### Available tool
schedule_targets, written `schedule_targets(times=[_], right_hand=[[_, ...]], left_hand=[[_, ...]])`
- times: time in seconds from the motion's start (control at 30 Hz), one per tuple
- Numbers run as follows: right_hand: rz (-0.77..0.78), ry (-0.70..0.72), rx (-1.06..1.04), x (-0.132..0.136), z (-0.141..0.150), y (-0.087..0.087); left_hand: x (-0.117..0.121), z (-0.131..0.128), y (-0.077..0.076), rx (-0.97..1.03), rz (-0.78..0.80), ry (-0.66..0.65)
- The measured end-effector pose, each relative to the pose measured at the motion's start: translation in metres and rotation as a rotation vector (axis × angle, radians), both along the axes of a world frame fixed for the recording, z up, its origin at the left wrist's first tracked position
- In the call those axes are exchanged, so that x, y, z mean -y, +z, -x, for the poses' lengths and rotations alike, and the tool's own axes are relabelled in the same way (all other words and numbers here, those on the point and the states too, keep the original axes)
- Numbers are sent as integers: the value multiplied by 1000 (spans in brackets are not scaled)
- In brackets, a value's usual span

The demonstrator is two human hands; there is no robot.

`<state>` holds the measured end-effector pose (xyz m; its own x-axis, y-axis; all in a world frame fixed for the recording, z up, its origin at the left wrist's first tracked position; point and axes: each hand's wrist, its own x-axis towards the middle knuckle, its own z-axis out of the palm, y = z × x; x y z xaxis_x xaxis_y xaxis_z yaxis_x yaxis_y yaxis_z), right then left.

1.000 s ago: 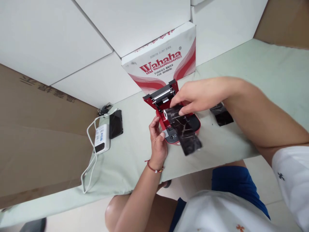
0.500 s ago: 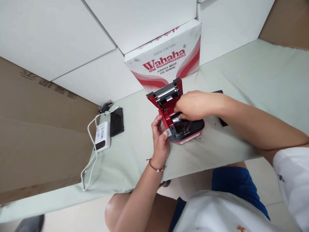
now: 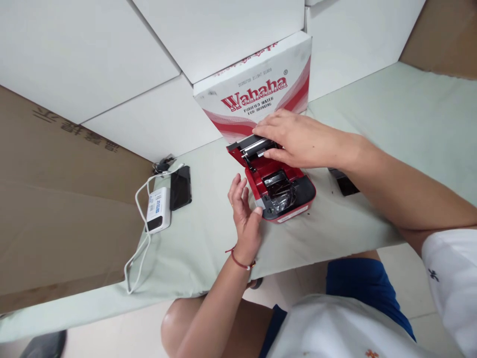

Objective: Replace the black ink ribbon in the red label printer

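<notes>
A small red and black printer point(image 3: 307, 191) sits on the cloth with its lid point(image 3: 238, 150) raised. Inside its bay lie a dark roll and crumpled clear plastic wrap point(image 3: 282, 200). My right hand point(image 3: 290, 139) has the lid's upper edge between its fingers on the far side and its thumb on the inner side. At the printer's left side, my left hand point(image 3: 246, 214) has its fingers raised and apart. The left thumb rests near the front left corner, by a small pale tab point(image 3: 260, 203).
Behind the printer leans a white and red Wahaha carton point(image 3: 257, 94). To the left lie a phone point(image 3: 181, 188), a white power bank point(image 3: 158, 209) and its cable point(image 3: 136, 199). A dark object point(image 3: 346, 185) lies partly under my right forearm. Cardboard point(image 3: 74, 209) stands at left.
My right hand has moved up out of the printer's bay onto the raised lid. My left hand's fingers have come away from the printer's side and spread.
</notes>
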<state>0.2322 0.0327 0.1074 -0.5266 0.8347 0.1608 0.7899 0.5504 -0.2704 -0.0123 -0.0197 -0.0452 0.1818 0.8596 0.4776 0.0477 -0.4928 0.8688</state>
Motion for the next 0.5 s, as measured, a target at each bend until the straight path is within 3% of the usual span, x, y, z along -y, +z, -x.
schedule_targets(times=[0.13,0.2,0.37,0.5], right_hand=[[-53,17,25,3,-2,2],[-71,-8,38,9,-2,8],[10,-71,187,31,0,31],[122,24,446,44,4,33]], left_hand=[[16,-3,21,-457,-494,-74],[25,-8,27,-581,-670,33],[43,-14,27,-631,-832,152],[44,-10,24,-591,-872,138]])
